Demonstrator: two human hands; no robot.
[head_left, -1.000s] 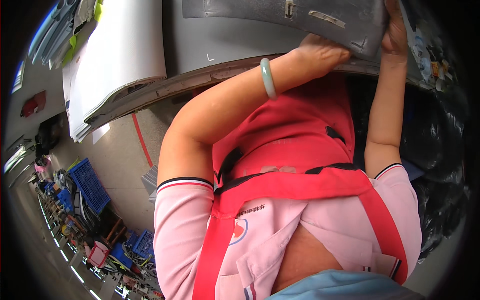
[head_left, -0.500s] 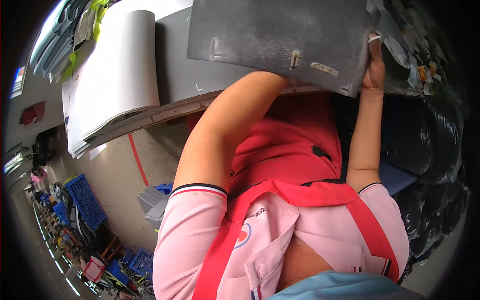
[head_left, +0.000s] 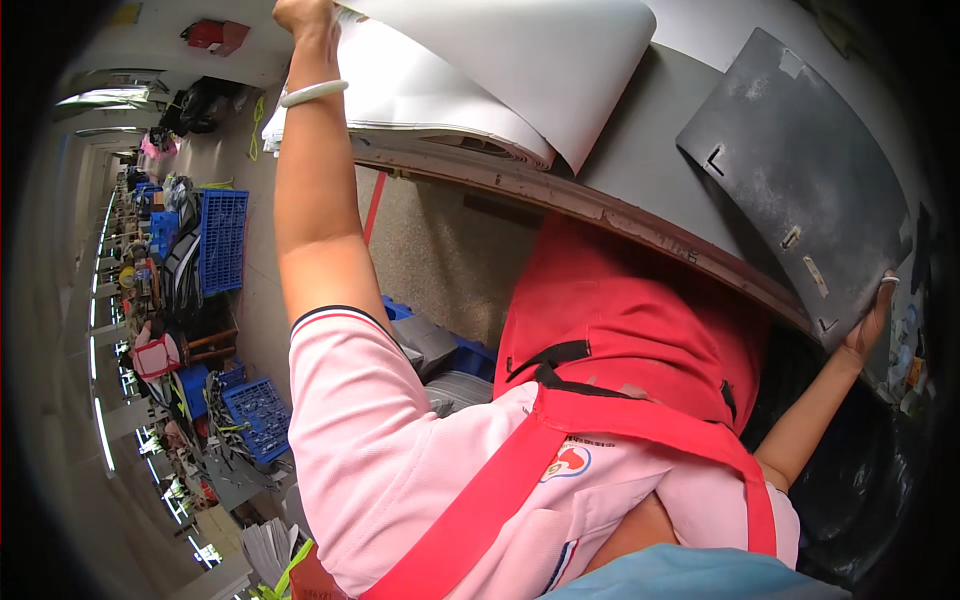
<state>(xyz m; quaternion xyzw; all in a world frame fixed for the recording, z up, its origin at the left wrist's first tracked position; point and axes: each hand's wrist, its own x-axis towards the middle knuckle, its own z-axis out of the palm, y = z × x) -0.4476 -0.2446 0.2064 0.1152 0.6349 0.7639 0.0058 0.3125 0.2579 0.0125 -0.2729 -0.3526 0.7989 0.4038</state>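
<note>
Left hand (head_left: 305,18) lifts white sheet (head_left: 520,60); right hand (head_left: 868,325) — grey panel (head_left: 790,185) edge.

one dark grey panel (head_left: 800,180), one bracelet (head_left: 313,92), two hands (head_left: 305,15)

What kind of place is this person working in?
Probably a workshop or small factory floor. A worktable holds a stack of large white sheets and a dark grey board, which the hands grip, and blue plastic crates and piled materials line a long aisle on the left.
</note>
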